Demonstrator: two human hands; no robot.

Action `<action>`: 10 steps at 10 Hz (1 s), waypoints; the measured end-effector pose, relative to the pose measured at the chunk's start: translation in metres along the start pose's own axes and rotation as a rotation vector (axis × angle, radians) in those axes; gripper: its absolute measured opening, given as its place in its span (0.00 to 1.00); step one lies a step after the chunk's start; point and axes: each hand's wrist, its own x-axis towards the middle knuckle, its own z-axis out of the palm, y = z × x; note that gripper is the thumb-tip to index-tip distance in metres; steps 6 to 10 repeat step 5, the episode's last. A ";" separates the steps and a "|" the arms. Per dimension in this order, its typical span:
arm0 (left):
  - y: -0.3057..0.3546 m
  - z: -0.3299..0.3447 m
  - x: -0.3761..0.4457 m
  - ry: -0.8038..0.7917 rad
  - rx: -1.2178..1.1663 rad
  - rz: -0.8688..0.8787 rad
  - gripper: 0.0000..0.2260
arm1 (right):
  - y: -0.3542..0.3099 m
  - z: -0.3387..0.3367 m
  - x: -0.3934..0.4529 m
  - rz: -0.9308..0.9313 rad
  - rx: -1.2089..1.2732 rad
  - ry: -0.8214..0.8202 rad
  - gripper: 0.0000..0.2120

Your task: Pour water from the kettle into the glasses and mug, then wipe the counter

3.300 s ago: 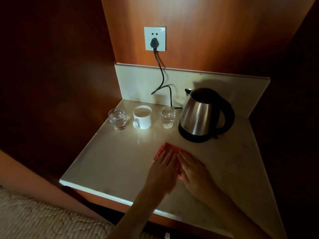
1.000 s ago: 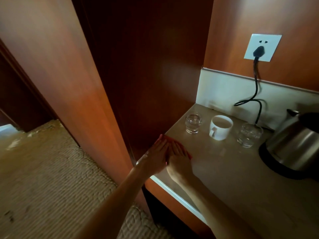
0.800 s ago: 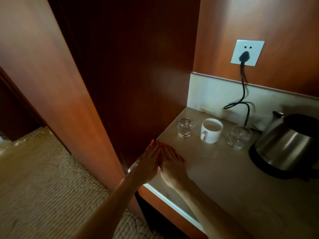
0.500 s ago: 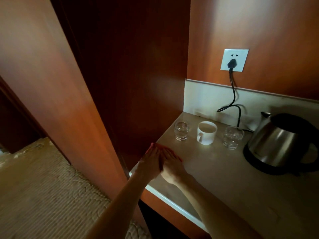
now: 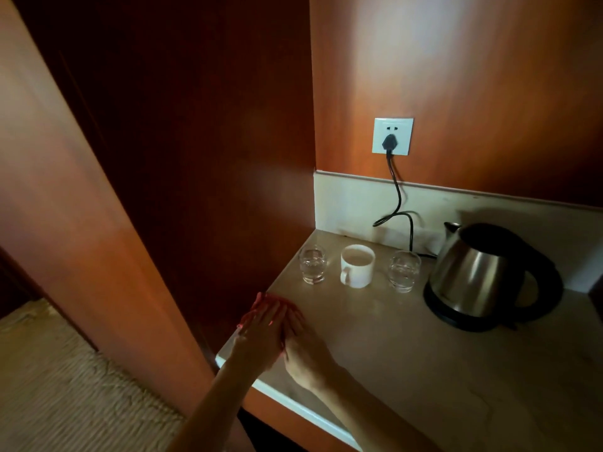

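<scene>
My left hand (image 5: pixel 261 334) and my right hand (image 5: pixel 303 350) lie flat side by side on a red cloth (image 5: pixel 267 296), pressing it onto the pale counter (image 5: pixel 408 353) at its left front corner. Only the cloth's far edge shows past my fingertips. At the back stand a glass (image 5: pixel 312 265), a white mug (image 5: pixel 357 266) and a second glass (image 5: pixel 404 271) in a row, all holding water. The steel kettle (image 5: pixel 473 282) sits on its black base to their right.
A black cord (image 5: pixel 396 197) runs from the wall socket (image 5: pixel 393 136) down behind the right-hand glass to the kettle base. A dark wooden panel (image 5: pixel 195 158) walls the counter's left side. Beige carpet (image 5: pixel 65 386) lies below on the left.
Both hands have slid the red cloth from the counter's middle to its left front corner. In the last second they barely shift; the view swings back toward the right.
</scene>
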 end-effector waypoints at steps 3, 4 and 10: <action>0.024 -0.028 0.015 -0.423 0.138 -0.143 0.26 | 0.014 -0.040 0.002 0.054 -0.090 -0.261 0.28; 0.048 -0.040 0.020 -0.514 0.063 -0.240 0.25 | 0.021 -0.063 -0.010 0.175 -0.075 -0.374 0.23; 0.062 -0.057 0.030 -0.546 -0.195 -0.319 0.15 | 0.031 -0.089 -0.016 0.296 -0.105 -0.402 0.20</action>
